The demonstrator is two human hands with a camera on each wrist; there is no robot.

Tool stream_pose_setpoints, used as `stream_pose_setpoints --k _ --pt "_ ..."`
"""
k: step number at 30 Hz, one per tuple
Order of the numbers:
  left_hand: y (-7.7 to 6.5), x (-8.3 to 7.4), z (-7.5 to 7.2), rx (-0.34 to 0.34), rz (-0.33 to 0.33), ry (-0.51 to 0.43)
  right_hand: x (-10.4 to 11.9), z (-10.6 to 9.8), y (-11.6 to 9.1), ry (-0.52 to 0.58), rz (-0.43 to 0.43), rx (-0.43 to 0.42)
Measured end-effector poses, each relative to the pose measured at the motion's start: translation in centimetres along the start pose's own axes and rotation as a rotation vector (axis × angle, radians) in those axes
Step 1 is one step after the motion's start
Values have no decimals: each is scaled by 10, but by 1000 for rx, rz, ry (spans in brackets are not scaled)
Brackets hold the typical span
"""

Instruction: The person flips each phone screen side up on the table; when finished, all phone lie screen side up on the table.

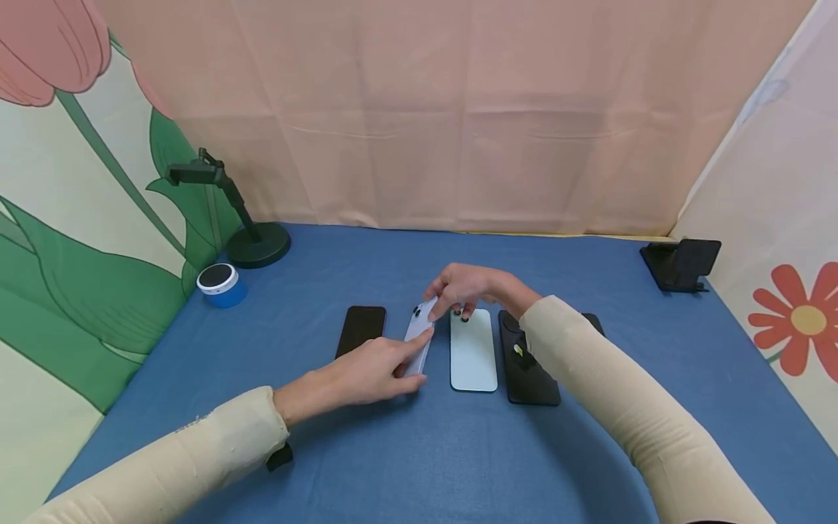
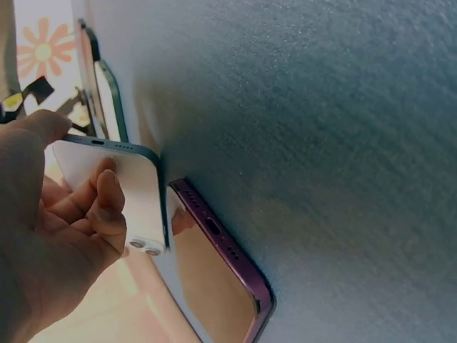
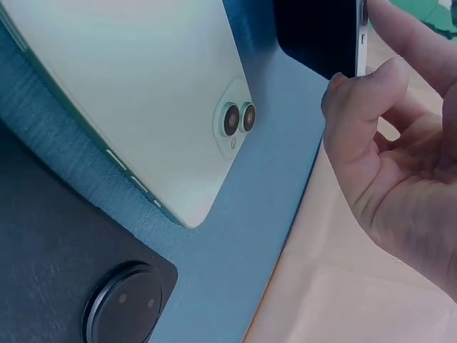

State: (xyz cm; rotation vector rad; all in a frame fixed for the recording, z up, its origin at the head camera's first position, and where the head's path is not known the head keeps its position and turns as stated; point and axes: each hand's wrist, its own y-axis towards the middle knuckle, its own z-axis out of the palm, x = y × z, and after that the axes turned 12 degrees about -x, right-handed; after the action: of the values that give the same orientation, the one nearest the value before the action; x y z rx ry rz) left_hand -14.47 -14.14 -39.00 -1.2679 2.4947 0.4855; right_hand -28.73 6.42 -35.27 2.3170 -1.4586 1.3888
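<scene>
Lilac phone [image 1: 418, 326] tilted over our desk [image 1: 419, 466], between a black phone [image 1: 360, 331] and a mint phone [image 1: 473, 356], our left hand [image 1: 380, 367] at its near end, our right hand [image 1: 465, 285] at its far end, fingers of both pinching it

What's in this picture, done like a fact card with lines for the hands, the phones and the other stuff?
Left hand: the left hand holds the lower part of the lilac phone
Right hand: the right hand pinches its far end
Held phone: tilted between both hands
Phone on its left: dark phone
Phones on its right: pale green phone, then black phone
Far left: black stand, blue-and-white round thing
Far right: small black holder
Tabletop: blue
</scene>
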Motion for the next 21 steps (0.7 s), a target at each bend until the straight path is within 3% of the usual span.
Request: stream_pose_setpoints --k 5,10,14,21 --pt "-2 -1 -3 8 -57 -17 -1 1 -4 13 -7 -34" --pt "-3 -4 -8 -24 -149 -41 -3 -5 -11 41 -3 -109" --pt "-4 -6 -10 -43 -211 -41 -5 -10 -15 56 -17 -124" --pt "-6 -5 -11 -102 -223 -13 -10 -13 -18 89 -7 -129"
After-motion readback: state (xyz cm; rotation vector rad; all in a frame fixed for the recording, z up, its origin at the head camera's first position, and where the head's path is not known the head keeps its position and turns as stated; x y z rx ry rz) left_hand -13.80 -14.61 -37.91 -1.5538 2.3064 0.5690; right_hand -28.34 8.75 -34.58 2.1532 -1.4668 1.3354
